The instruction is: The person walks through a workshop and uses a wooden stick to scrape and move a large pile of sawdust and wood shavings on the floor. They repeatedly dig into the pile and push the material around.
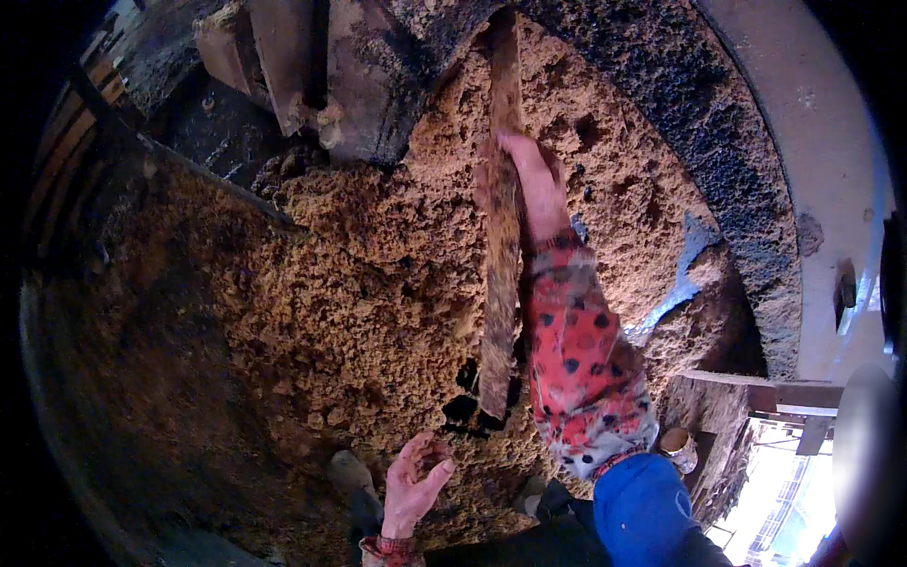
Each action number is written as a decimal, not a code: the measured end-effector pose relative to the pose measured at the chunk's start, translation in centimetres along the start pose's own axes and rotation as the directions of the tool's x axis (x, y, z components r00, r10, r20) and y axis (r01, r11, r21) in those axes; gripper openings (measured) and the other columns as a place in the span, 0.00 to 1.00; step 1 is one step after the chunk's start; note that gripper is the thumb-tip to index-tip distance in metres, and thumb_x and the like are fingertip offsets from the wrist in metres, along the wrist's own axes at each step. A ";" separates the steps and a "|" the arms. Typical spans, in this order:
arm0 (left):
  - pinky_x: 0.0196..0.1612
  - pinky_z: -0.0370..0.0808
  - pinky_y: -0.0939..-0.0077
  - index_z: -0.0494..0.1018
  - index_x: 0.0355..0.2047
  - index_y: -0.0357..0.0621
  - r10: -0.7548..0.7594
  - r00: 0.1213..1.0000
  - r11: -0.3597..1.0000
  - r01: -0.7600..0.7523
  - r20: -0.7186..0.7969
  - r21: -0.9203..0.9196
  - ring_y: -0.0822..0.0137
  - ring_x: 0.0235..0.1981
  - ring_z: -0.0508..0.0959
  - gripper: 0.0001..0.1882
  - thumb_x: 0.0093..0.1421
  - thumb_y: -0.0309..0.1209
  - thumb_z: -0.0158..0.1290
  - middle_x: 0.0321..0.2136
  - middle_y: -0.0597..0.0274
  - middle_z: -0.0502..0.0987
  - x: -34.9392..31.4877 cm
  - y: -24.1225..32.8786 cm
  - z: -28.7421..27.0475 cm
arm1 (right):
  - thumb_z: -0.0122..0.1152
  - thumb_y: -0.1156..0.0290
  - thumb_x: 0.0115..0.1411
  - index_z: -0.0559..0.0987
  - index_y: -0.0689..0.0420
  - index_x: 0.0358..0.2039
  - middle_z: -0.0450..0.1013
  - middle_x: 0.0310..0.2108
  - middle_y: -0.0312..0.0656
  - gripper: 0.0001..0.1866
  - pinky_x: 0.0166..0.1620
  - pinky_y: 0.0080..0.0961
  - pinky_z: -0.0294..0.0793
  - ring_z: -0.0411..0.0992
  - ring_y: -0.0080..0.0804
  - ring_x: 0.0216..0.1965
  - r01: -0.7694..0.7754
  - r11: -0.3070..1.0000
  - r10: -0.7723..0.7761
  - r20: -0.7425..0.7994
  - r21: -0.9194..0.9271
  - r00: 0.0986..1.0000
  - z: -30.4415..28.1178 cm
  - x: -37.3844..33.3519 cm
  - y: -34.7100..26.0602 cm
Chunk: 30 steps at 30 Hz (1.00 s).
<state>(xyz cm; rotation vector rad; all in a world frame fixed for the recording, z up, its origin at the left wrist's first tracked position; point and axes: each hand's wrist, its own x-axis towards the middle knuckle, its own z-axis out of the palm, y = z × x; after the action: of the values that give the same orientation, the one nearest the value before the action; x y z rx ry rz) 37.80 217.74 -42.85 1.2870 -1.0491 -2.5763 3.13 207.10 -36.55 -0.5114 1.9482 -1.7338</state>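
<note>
Brown, crumbly material (350,293) spreads widest, from ten o'clock round through the centre to two, lumpy and pitted. Over it, the long rough board (502,274) runs from twelve down toward half past five; whether it rests on the crumbs along its length, I can't tell. I judge myself partway: the board is in my grasp, yet nothing around it looks finished. My right arm, in a red spotted sleeve (586,350), reaches up from five, and my right hand (540,189), near one, wraps the board's upper part. My left hand (414,487), near six, hovers empty, fingers loosely curled, thumb apart.
</note>
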 end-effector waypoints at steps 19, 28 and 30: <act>0.46 0.71 0.75 0.65 0.52 0.36 0.060 0.998 0.998 -0.060 0.028 0.007 0.69 0.43 0.73 0.27 0.53 0.27 0.60 0.43 0.59 0.73 1.0 0.0 -0.1 | 0.60 0.55 0.53 0.78 0.54 0.33 0.71 0.23 0.31 0.16 0.20 0.21 0.67 0.67 0.24 0.19 -0.093 0.976 -0.027 -0.535 -0.195 0.844 -32.3 -2.9 9.8; 0.46 0.71 0.76 0.65 0.52 0.37 0.074 0.997 0.990 -0.076 0.018 0.121 0.70 0.43 0.73 0.27 0.54 0.30 0.60 0.43 0.58 0.73 1.2 0.4 -0.3 | 0.59 0.63 0.56 0.72 0.63 0.48 0.71 0.30 0.33 0.22 0.35 0.17 0.67 0.67 0.22 0.31 -0.122 0.963 0.035 -0.339 -0.240 0.940 -13.8 -11.4 5.0; 0.45 0.71 0.76 0.65 0.52 0.37 0.055 0.998 0.991 -0.055 0.004 0.125 0.71 0.43 0.73 0.27 0.54 0.31 0.60 0.43 0.58 0.73 1.2 0.3 0.0 | 0.58 0.64 0.56 0.70 0.65 0.51 0.72 0.32 0.35 0.25 0.39 0.20 0.68 0.68 0.24 0.34 0.054 0.950 -0.106 -0.154 -0.309 0.982 -8.7 -7.9 3.5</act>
<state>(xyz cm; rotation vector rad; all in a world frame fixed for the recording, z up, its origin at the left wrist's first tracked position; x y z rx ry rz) 36.92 217.07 -43.44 1.2647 -1.2455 -2.5065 4.65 219.06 -38.43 -0.5717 2.3655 -1.5758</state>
